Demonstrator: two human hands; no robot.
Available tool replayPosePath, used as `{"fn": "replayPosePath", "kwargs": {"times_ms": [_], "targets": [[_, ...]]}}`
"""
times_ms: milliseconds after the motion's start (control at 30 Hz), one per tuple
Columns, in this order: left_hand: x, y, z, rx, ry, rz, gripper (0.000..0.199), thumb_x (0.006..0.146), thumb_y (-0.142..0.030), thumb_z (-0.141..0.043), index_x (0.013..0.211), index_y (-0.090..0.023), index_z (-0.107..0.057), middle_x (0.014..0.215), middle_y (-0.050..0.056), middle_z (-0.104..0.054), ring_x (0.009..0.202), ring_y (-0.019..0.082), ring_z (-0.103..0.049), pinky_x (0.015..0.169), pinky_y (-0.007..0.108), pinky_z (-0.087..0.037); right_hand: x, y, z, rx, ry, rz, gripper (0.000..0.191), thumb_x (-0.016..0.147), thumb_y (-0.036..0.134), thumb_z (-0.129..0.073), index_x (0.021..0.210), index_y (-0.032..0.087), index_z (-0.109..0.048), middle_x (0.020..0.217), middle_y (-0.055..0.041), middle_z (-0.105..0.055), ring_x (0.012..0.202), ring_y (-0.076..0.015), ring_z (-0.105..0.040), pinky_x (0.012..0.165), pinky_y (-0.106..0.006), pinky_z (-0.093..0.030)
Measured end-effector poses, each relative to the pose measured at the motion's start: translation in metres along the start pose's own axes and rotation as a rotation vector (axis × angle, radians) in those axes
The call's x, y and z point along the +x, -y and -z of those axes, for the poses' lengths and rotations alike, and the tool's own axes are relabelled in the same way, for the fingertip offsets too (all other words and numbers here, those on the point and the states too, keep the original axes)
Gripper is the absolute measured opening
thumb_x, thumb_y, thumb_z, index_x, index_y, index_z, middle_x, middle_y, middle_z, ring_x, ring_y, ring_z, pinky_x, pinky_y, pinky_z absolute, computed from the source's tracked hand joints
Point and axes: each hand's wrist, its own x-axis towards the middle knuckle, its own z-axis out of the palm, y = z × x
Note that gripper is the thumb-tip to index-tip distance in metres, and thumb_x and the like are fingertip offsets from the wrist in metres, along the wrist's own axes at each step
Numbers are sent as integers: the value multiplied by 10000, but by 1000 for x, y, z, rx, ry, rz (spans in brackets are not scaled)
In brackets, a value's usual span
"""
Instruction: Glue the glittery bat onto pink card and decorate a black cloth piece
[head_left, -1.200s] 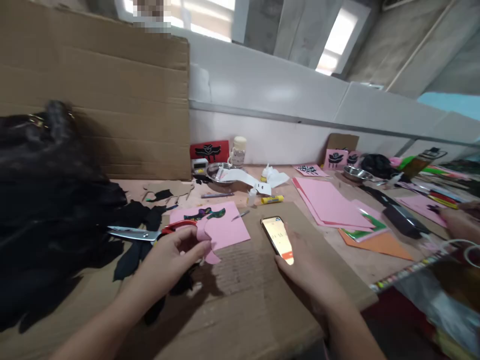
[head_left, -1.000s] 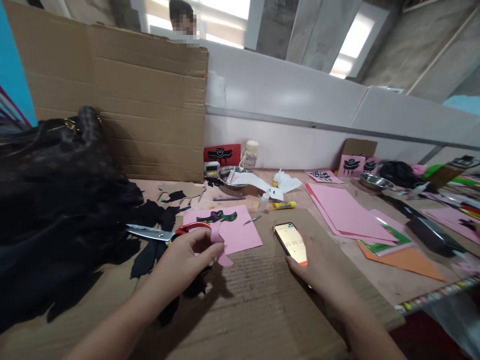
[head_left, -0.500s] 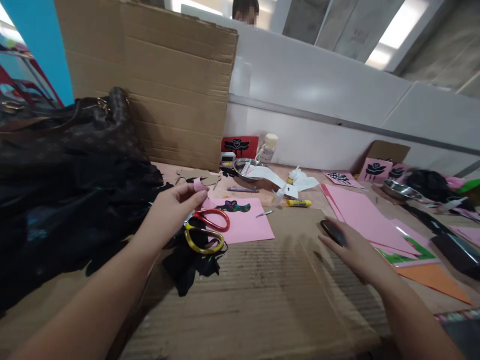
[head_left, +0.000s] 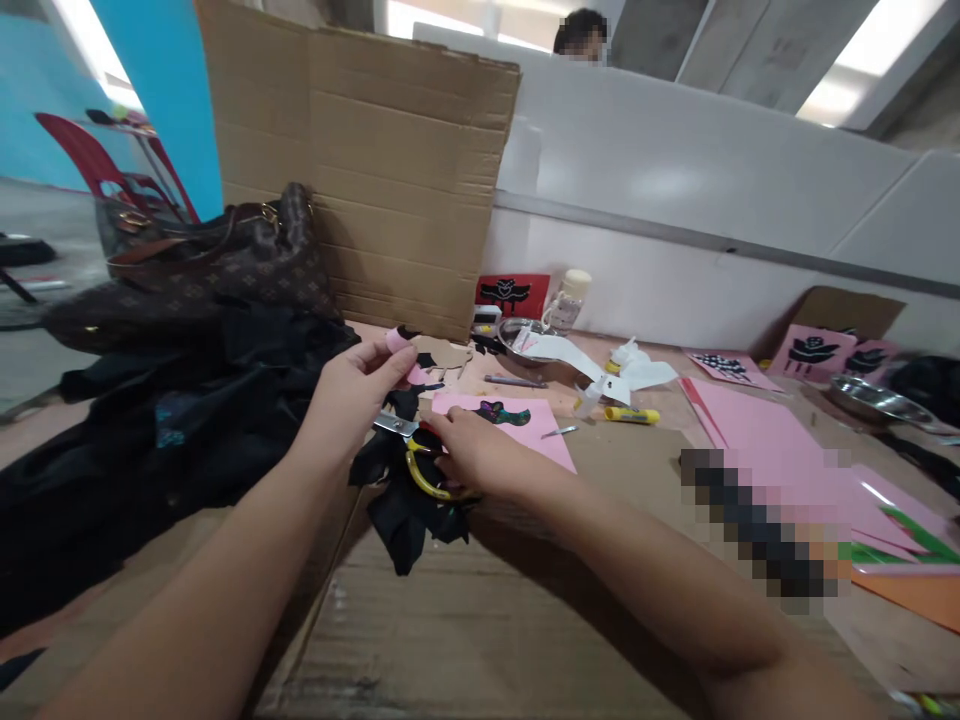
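My left hand (head_left: 358,388) pinches a small curled piece of pink paper (head_left: 397,342) between thumb and fingertips, with some black showing at its edge. My right hand (head_left: 480,452) has its fingers on the handles of the scissors (head_left: 431,488), which have silver blades and a yellow loop in sight; the red loop is mostly hidden. The blades point left, below my left hand. Black paper scraps (head_left: 399,528) lie under the scissors on the cardboard. Just behind my right hand is a pink sheet (head_left: 556,445) with a black, shimmering cut-out (head_left: 506,412) on it.
A brown handbag (head_left: 225,270) and black cloth (head_left: 247,400) fill the left side. Upright cardboard (head_left: 397,180) stands behind. A metal bowl (head_left: 510,350), yellow glue stick (head_left: 631,415) and pink sheets (head_left: 772,460) lie further back and right. A pixelated dark object (head_left: 750,520) sits at right.
My right hand has left the dark object on the right and moved left onto the scissors. My left hand still pinches the pink paper. The view has turned somewhat left.
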Motion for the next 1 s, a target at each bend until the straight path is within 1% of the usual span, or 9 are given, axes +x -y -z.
{"fn": "replayPosePath", "kwargs": {"times_ms": [167, 233, 333, 400, 500, 633, 767, 867, 1000], "targets": [[-9, -10, -4, -17, 50, -13, 366, 728, -502, -925, 901, -199, -815, 785, 6, -757, 753, 176, -662, 792, 300, -557, 0, -8, 8, 162, 58, -48, 732, 822, 55, -743, 1521, 168, -556, 1221, -146, -787, 985, -284, -745, 838, -360, -584], [-13, -14, -5, -37, 70, -17, 324, 770, -466, -910, 953, -213, -823, 792, -8, -757, 750, 159, -661, 797, 283, -549, -16, -15, 12, 267, 32, -84, 752, 912, 152, -715, 1621, 199, -469, 1318, -133, -773, 1035, -261, -756, 878, -352, -600], [-20, -19, -7, -78, 106, -22, 258, 816, -432, -892, 968, -234, -824, 800, -22, -758, 743, 137, -662, 776, 252, -543, -51, -26, 15, 394, 0, -135, 633, 1014, 315, -653, 1615, 185, -504, 1356, -132, -769, 1111, -262, -763, 952, -383, -617], [-25, -23, -9, -104, 127, -25, 241, 830, -430, -887, 971, -245, -823, 809, -26, -764, 739, 129, -667, 753, 237, -543, -76, -33, 16, 438, -5, -159, 615, 1000, 319, -662, 1592, 194, -548, 1360, -129, -771, 1133, -276, -763, 976, -419, -623], [-32, -26, -14, -116, 152, -17, 238, 831, -430, -893, 958, -241, -823, 812, -19, -774, 755, 137, -682, 736, 233, -548, -111, -41, 20, 474, 42, -204, 603, 962, 341, -701, 1538, 189, -609, 1402, -149, -746, 1179, -303, -747, 1041, -472, -603], [-32, -23, -19, -84, 158, -15, 248, 834, -436, -884, 921, -216, -811, 753, -13, -752, 750, 154, -674, 772, 264, -559, -143, -42, 35, 398, 82, -279, 783, 836, 393, -860, 1537, 197, -572, 1472, -172, -673, 1266, -347, -679, 1059, -479, -573], [-26, -14, -18, -63, 123, 9, 268, 828, -455, -888, 908, -212, -808, 805, -1, -771, 790, 160, -675, 807, 271, -543, -161, -44, 48, 342, 106, -331, 770, 668, 287, -964, 1368, 224, -650, 1251, -113, -722, 1071, -316, -686, 908, -413, -585], [-26, -9, -18, -61, 85, 36, 297, 836, -496, -877, 899, -212, -816, 887, 18, -791, 850, 168, -681, 819, 269, -533, -165, -55, 46, 483, 27, -361, 602, 752, 310, -910, 1294, 242, -658, 1136, -69, -708, 1005, -273, -664, 884, -393, -559], [-36, -8, -26, -82, 115, 104, 297, 801, -478, -905, 936, -224, -830, 889, 18, -790, 796, 165, -681, 768, 271, -558, -151, -64, 28, 808, -286, -184, 485, 881, 535, -824, 1225, 257, -622, 933, 1, -598, 776, -181, -573, 680, -307, -510]]}}
